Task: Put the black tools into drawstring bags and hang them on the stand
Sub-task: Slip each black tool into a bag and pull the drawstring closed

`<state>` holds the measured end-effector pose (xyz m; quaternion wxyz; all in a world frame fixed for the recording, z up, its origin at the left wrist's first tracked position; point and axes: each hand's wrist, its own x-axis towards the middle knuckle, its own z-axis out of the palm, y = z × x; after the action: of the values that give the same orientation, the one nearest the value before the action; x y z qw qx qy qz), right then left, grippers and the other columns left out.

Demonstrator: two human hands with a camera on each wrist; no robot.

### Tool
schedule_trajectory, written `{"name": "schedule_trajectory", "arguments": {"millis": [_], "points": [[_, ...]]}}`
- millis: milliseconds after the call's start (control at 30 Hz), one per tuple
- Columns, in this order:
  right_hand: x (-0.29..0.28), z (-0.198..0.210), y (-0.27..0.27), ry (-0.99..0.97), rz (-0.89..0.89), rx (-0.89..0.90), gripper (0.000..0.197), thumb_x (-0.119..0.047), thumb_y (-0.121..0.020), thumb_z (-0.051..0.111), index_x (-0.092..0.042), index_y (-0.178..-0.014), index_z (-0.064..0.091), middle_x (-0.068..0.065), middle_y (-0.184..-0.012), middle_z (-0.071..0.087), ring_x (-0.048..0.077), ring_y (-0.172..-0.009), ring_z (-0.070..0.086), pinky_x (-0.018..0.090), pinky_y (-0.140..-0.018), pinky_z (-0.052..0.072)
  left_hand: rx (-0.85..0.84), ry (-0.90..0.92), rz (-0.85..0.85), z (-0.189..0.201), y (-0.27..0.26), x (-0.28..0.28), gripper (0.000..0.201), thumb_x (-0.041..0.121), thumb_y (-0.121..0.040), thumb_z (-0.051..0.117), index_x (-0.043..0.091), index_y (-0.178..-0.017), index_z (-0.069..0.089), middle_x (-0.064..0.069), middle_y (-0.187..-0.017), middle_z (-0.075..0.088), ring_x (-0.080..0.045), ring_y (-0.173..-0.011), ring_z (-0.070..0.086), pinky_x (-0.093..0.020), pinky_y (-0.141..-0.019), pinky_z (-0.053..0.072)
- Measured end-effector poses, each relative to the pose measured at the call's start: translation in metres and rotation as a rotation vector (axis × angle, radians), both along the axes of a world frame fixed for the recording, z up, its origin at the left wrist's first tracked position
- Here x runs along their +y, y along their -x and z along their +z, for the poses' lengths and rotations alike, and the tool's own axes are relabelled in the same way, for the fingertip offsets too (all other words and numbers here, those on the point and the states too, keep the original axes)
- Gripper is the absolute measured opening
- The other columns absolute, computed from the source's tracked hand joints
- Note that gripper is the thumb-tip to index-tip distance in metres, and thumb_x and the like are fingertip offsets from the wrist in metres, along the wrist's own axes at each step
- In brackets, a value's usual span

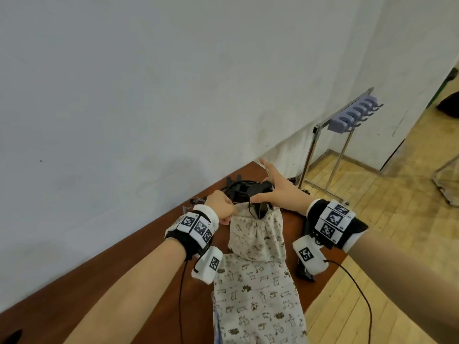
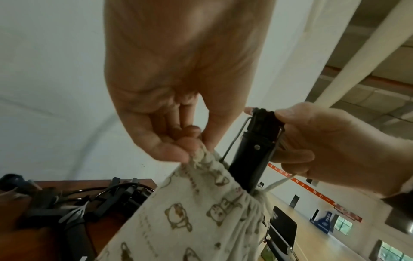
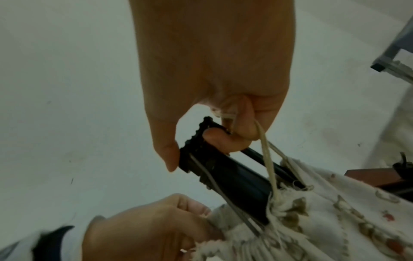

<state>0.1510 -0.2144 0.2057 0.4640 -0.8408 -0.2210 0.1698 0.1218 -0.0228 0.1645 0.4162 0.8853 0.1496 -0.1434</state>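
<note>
A cream drawstring bag (image 1: 257,235) printed with small animals stands on the brown table (image 1: 139,276). My left hand (image 1: 221,207) pinches the left edge of the bag's mouth (image 2: 196,157). My right hand (image 1: 275,189) grips the top of a black tool (image 2: 252,155) that stands halfway inside the bag, and the bag's cord (image 3: 267,159) runs through the same fingers. In the right wrist view the black tool (image 3: 228,174) slants down into the bag (image 3: 312,211). The stand (image 1: 347,117), a metal frame with a row of pale purple hooks, rises from the floor at the right.
A second printed bag (image 1: 258,304) lies flat on the table in front of the first one. More black tools (image 1: 238,187) lie piled at the table's far corner against the white wall. Another black tool (image 1: 305,271) lies by the table's right edge. Wooden floor lies beyond.
</note>
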Motion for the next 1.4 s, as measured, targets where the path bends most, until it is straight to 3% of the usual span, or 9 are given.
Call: {"name": "schedule_trajectory", "arguments": {"millis": [200, 300, 367, 567, 700, 900, 1033, 1167, 1400], "points": [[0.004, -0.010, -0.004, -0.091, -0.068, 0.073, 0.109, -0.027, -0.078, 0.080, -0.037, -0.153, 0.001, -0.001, -0.159, 0.022, 0.024, -0.133, 0.041, 0.033, -0.099, 0.038, -0.040, -0.045, 0.139, 0.001, -0.003, 0.012, 0.049, 0.047, -0.067, 0.082, 0.014, -0.047, 0.052, 0.004, -0.040, 0.038, -0.015, -0.038, 0.036, -0.025, -0.049, 0.037], [0.001, -0.017, -0.007, -0.320, -0.112, 0.303, 0.103, -0.012, -0.077, 0.079, -0.045, -0.150, 0.013, 0.001, -0.107, 0.062, 0.019, -0.054, 0.047, 0.025, -0.048, 0.041, 0.009, 0.251, 0.177, 0.006, -0.003, 0.017, 0.047, 0.036, -0.071, 0.082, 0.010, -0.054, 0.047, -0.001, -0.048, 0.034, -0.015, -0.047, 0.034, -0.030, -0.057, 0.039], [0.001, -0.022, -0.009, -0.396, -0.133, 0.358, 0.094, -0.006, -0.078, 0.077, -0.046, -0.146, 0.026, -0.008, -0.106, 0.054, 0.015, -0.043, 0.030, 0.022, -0.036, 0.029, 0.047, 0.511, 0.248, 0.011, -0.002, 0.017, 0.032, 0.022, -0.080, 0.076, 0.009, -0.062, 0.053, -0.001, -0.052, 0.040, -0.013, -0.053, 0.038, -0.025, -0.060, 0.043], [0.017, -0.030, -0.008, -0.432, -0.161, 0.377, 0.091, -0.004, -0.073, 0.076, -0.050, -0.140, 0.035, 0.008, -0.090, 0.053, 0.017, -0.047, 0.025, 0.023, -0.038, 0.025, -0.013, 0.845, 0.273, 0.047, -0.002, 0.004, 0.019, 0.008, -0.090, 0.061, 0.010, -0.072, 0.055, 0.004, -0.051, 0.037, -0.011, -0.054, 0.033, -0.022, -0.060, 0.038], [0.013, -0.027, -0.012, -0.487, -0.216, 0.365, 0.094, -0.007, -0.074, 0.076, -0.054, -0.141, 0.030, 0.011, -0.114, 0.057, 0.015, -0.046, 0.025, 0.021, -0.038, 0.032, -0.109, 0.962, 0.247, 0.081, -0.001, 0.008, 0.019, -0.001, -0.087, 0.057, 0.006, -0.070, 0.059, -0.001, -0.060, 0.036, -0.011, -0.056, 0.035, -0.024, -0.065, 0.036], [0.001, -0.026, -0.016, -0.491, -0.240, 0.439, 0.059, -0.011, -0.081, 0.072, -0.032, -0.133, 0.054, -0.002, -0.061, 0.053, 0.019, -0.048, 0.016, 0.026, -0.042, 0.016, -0.198, 1.109, 0.237, 0.094, -0.007, 0.002, 0.027, -0.003, -0.088, 0.052, 0.008, -0.063, 0.056, 0.000, -0.059, 0.033, -0.010, -0.055, 0.036, -0.022, -0.064, 0.036], [-0.005, -0.022, -0.013, -0.496, -0.328, 0.442, 0.018, -0.012, -0.078, 0.073, -0.005, -0.092, 0.065, 0.007, -0.109, 0.066, 0.018, -0.042, 0.030, 0.030, -0.046, 0.014, -0.231, 1.286, 0.279, 0.090, -0.012, -0.004, 0.013, -0.004, -0.086, 0.051, 0.007, -0.079, 0.053, 0.000, -0.061, 0.034, -0.010, -0.058, 0.034, -0.022, -0.061, 0.040], [-0.016, -0.019, -0.022, -0.375, -0.329, 0.491, 0.042, -0.025, -0.067, 0.082, -0.016, -0.099, 0.056, 0.006, -0.086, 0.055, 0.015, -0.048, 0.047, 0.022, -0.044, 0.030, -0.245, 1.064, 0.074, 0.090, -0.014, -0.008, 0.017, 0.004, -0.087, 0.056, 0.009, -0.072, 0.051, 0.002, -0.060, 0.041, -0.010, -0.058, 0.044, -0.021, -0.064, 0.043], [-0.018, 0.038, -0.028, -0.186, -0.160, 0.454, 0.035, -0.034, -0.092, 0.061, -0.003, -0.108, 0.066, -0.002, -0.071, 0.065, 0.010, -0.056, 0.053, 0.019, -0.052, 0.046, -0.181, 0.714, -0.146, 0.086, -0.012, -0.012, 0.022, 0.019, -0.091, 0.061, 0.012, -0.071, 0.067, -0.001, -0.078, 0.065, -0.016, -0.084, 0.058, -0.032, -0.088, 0.044]]}}
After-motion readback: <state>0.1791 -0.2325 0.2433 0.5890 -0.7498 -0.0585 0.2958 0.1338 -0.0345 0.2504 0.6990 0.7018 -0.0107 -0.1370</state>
